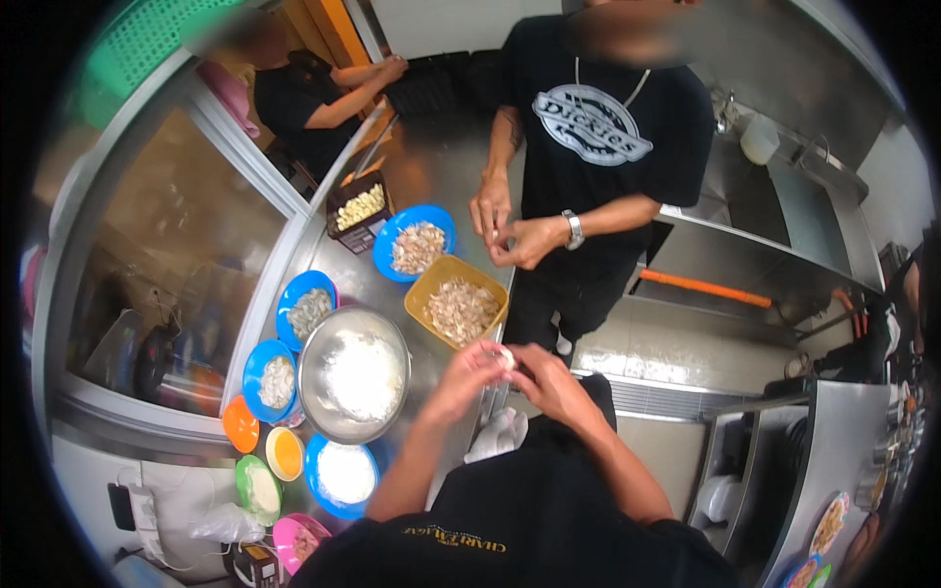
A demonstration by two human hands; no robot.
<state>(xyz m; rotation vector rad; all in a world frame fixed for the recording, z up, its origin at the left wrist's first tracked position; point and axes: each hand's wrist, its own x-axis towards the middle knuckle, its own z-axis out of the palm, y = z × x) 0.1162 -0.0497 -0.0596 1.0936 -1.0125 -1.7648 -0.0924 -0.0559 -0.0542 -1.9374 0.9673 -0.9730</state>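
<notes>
While I pinch one small whitish piece (506,361) in front of my chest, bowls crowd the steel counter (446,162) to my left. Nearest me, a squarish tan tub (420,300) holds a heap of pale, brownish-pink pieces, too small to identify. Beyond it a blue bowl (386,241) holds similar ones, and beside that a dark box (363,236) holds pale yellow pieces. A wide metal bowl (318,380) has white stuff in it, glaring under the light. Along its left stand two blue bowls, an upper one (284,319) with greyish pieces and a lower one (251,378) with whiter ones. Closer to my body sit a blue dish (315,472) of something white, a small orange bowl (240,424), a cream bowl (270,453) of orange-yellow contents, a green bowl (242,480) of something pale, and a pink bowl (284,537) of pinkish pieces.

My left hand (466,378) and right hand (545,376) meet at the fingertips, thumbs and fingers closed on the piece between them, with hardly any gap. It sits just beyond the tub's near corner, to the right of it.

The counter's edge runs close by my hands, with a crumpled white thing (498,437) just below them. The floor (647,358) lies open to my right. Across from me, a co-worker's hands (510,233) work near the tub's far side; to my left, the metal bowl leaves my forearm only a narrow strip of counter.
</notes>
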